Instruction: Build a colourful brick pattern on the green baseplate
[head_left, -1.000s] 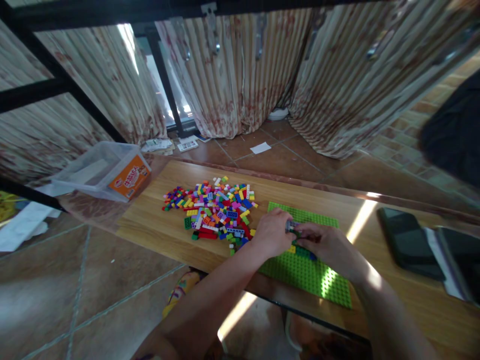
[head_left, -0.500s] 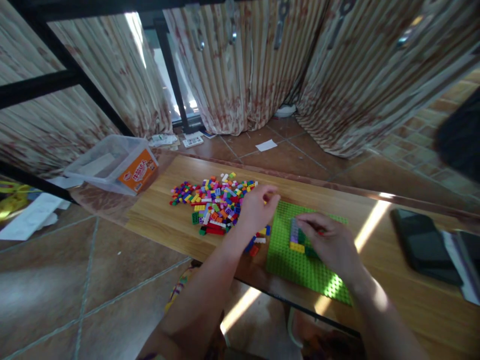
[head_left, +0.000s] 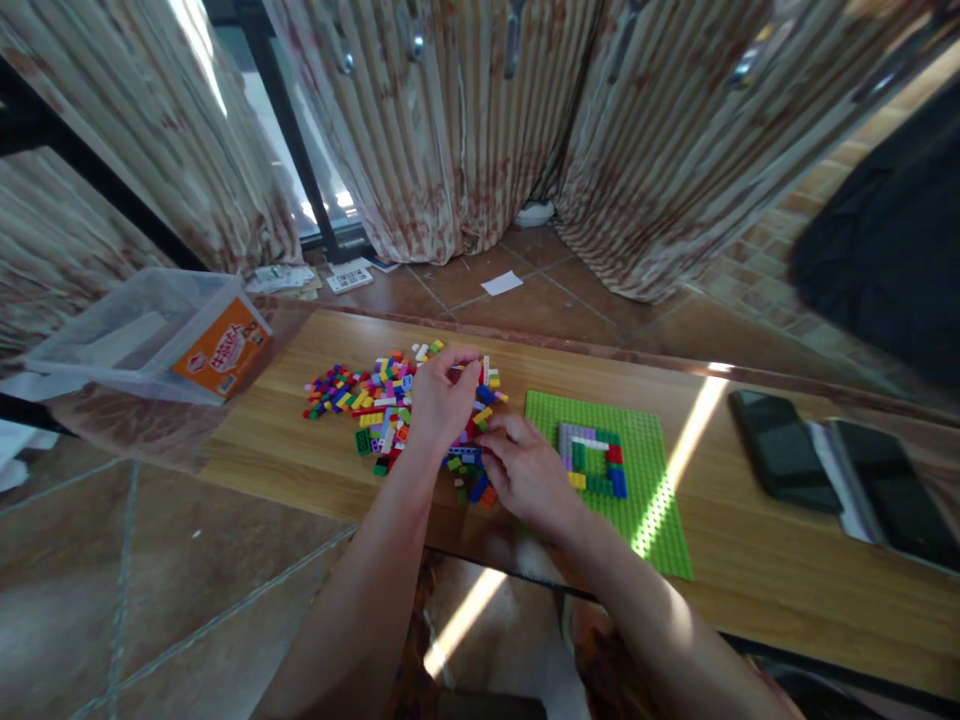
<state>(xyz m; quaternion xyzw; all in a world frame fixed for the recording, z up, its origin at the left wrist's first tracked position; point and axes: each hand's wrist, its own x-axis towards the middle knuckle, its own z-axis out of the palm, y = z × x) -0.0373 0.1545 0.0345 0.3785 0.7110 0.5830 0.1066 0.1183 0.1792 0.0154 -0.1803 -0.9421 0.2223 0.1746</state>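
Note:
My left hand (head_left: pixel 444 402) hovers over the heap of loose toy bricks (head_left: pixel 386 400). Its thumb and fingertips are pinched together beside a white brick (head_left: pixel 486 370); whether they hold anything is hidden. Reaching in from the right, my right hand (head_left: pixel 529 475) has its bent fingers closed at the heap's near right edge, close to a dark blue brick (head_left: pixel 465 453). What these fingers grip, if anything, I cannot make out. To the right lies a green baseplate (head_left: pixel 649 435) carrying a square ring of bricks (head_left: pixel 616 478) in grey, purple, green, red, blue and yellow, with a white brick across its upper part.
A clear plastic box (head_left: pixel 112 355) with an orange label stands left of the wooden table (head_left: pixel 285 400). Dark phone-like devices (head_left: pixel 784 450) lie at the right. Papers (head_left: pixel 502 283) are on the floor before the curtains. A dark shape (head_left: pixel 885 220) shows at the upper right.
My right hand has left the brick ring on the baseplate and moved left to the heap, uncovering the ring. My left hand has shifted left, over the heap. The view has turned slightly right.

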